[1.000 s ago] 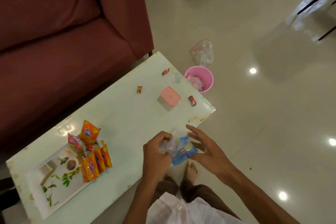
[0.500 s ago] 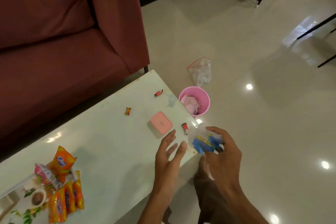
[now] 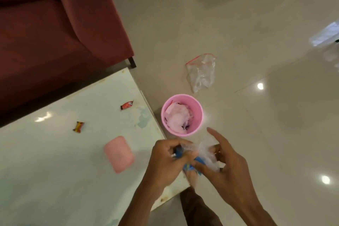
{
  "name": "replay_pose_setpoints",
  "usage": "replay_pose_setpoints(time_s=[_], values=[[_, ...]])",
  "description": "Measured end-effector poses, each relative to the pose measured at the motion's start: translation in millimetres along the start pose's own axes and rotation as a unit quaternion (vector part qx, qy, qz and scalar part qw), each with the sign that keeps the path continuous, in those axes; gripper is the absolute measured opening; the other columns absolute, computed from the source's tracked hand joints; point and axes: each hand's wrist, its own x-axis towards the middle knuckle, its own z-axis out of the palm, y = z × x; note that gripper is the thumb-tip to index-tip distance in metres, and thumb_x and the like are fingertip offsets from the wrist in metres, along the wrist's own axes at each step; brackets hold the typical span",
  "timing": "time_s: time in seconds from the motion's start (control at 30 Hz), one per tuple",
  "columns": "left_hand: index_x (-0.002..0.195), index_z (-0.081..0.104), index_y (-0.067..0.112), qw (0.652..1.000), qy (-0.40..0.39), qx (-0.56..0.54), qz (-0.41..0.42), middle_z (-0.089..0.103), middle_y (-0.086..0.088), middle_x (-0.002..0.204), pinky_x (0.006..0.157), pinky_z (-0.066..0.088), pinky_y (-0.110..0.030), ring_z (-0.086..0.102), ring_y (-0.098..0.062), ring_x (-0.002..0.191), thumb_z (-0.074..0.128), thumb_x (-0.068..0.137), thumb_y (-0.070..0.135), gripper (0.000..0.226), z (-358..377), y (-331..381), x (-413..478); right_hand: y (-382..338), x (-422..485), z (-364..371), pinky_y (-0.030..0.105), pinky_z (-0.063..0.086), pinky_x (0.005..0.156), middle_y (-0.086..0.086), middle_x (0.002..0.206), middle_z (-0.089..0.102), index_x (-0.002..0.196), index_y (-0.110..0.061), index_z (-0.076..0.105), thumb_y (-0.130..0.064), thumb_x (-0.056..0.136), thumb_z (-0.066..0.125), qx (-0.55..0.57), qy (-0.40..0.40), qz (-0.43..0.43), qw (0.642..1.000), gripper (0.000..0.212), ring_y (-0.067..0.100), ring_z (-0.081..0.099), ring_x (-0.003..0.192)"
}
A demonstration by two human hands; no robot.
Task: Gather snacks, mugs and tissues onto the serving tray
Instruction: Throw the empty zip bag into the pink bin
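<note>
Both hands meet over the table's right corner, holding a crumpled clear-and-blue plastic wrapper (image 3: 201, 154). My left hand (image 3: 165, 161) grips its blue end. My right hand (image 3: 227, 165) pinches the clear part, index finger stretched out. On the pale table (image 3: 55, 170) lie a pink lidded box (image 3: 119, 154), a red candy (image 3: 127, 105) and an orange-brown candy (image 3: 78, 126). The serving tray is out of view.
A pink bin (image 3: 197, 124) with crumpled pink tissue inside stands on the floor just past the table corner, right beyond my hands. A clear zip bag (image 3: 201, 73) lies on the tiles behind it. A red sofa (image 3: 55, 33) borders the table's far side.
The view swung right, so the tray and snack packs left the frame. My left hand came off the table and rejoined the right on the wrapper, now closer to the pink bin.
</note>
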Motion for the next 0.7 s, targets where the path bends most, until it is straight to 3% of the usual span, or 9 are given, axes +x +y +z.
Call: replay_pose_setpoints(time_s=[0.1,0.17,0.23,0.27,0.33,0.43,0.5,0.6,0.7], values=[[0.102,0.074,0.029,0.997,-0.025,0.065,0.021,0.075,0.018,0.096,0.077,0.054,-0.012,0.066,0.009,0.095,0.078,0.081,0.027,0.022,21.9,3.9,50.5,35.7,43.0,-1.4,0.007,0.046,0.063,-0.029,0.086,0.056,0.108,-0.036,0.066,-0.033,0.076,0.079,-0.091,0.02,-0.084,0.992,0.035,-0.003,0.058,0.077],[0.115,0.064,0.041,0.994,-0.017,0.099,0.032,0.064,0.024,0.116,0.088,0.047,-0.009,0.055,0.016,0.106,0.073,0.085,0.029,0.034,37.2,6.0,71.8,68.7,76.3,9.5,0.005,0.043,0.064,-0.017,0.09,0.054,0.107,-0.018,0.072,-0.018,0.077,0.079,-0.141,0.052,-0.108,0.983,0.031,-0.003,0.052,0.075],[0.133,0.052,0.042,0.991,0.052,0.116,0.034,0.05,0.02,0.139,0.097,0.045,-0.013,0.046,0.008,0.122,0.069,0.089,0.031,0.048,45.8,2.9,79.3,98.0,109.2,28.8,0.01,0.045,0.066,-0.004,0.095,0.055,0.108,-0.017,0.072,-0.015,0.079,0.075,-0.154,0.046,-0.071,0.984,0.029,0.006,0.055,0.08],[0.136,0.051,0.039,0.99,0.099,0.099,0.029,0.049,0.019,0.141,0.094,0.047,-0.011,0.047,0.004,0.124,0.068,0.09,0.032,0.049,46.3,1.0,77.6,111.5,123.7,41.0,0.019,0.048,0.066,0.0,0.098,0.056,0.11,-0.021,0.071,-0.021,0.081,0.072,-0.172,0.032,-0.042,0.984,0.028,0.013,0.056,0.086],[0.13,0.056,0.041,0.986,0.164,0.026,0.012,0.056,0.021,0.135,0.082,0.048,-0.002,0.054,0.002,0.12,0.068,0.09,0.032,0.043,41.3,-7.5,64.3,139.4,146.9,67.7,0.033,0.051,0.065,0.003,0.105,0.058,0.116,-0.026,0.066,-0.034,0.085,0.066,-0.256,0.004,-0.013,0.967,0.032,0.024,0.051,0.099],[0.113,0.066,0.047,0.982,0.182,-0.054,-0.018,0.066,0.023,0.124,0.08,0.046,0.001,0.059,0.003,0.12,0.07,0.087,0.032,0.03,28.7,-25.6,33.7,176.3,173.0,101.7,0.041,0.054,0.073,0.011,0.121,0.055,0.126,-0.02,0.056,-0.028,0.088,0.064,-0.306,-0.042,0.004,0.951,0.041,0.032,0.053,0.109],[0.105,0.071,0.044,0.975,0.197,-0.101,-0.024,0.071,0.02,0.119,0.083,0.049,-0.005,0.063,-0.002,0.117,0.069,0.08,0.035,0.027,19.9,-39.1,14.3,197.9,184.4,122.9,0.043,0.053,0.074,0.016,0.122,0.053,0.129,-0.014,0.053,-0.024,0.089,0.063,-0.329,-0.074,0.014,0.941,0.042,0.037,0.056,0.106],[0.097,0.074,0.039,0.956,0.22,-0.189,-0.042,0.075,0.01,0.113,0.093,0.052,-0.028,0.07,-0.013,0.111,0.072,0.068,0.045,0.029,12.4,-57.4,-1.6,226.7,194.7,145.4,0.045,0.052,0.073,0.021,0.118,0.051,0.125,-0.006,0.051,-0.025,0.093,0.058,-0.359,-0.094,0.041,0.928,0.038,0.04,0.055,0.102],[0.096,0.074,0.037,0.957,0.201,-0.208,-0.037,0.076,0.007,0.112,0.093,0.056,-0.033,0.071,-0.015,0.108,0.068,0.064,0.05,0.035,10.3,-72.0,-10.6,252.5,197.9,163.7,0.049,0.049,0.084,0.025,0.118,0.049,0.124,0.0,0.048,-0.021,0.093,0.057,-0.382,-0.13,0.067,0.913,0.039,0.044,0.053,0.106]])
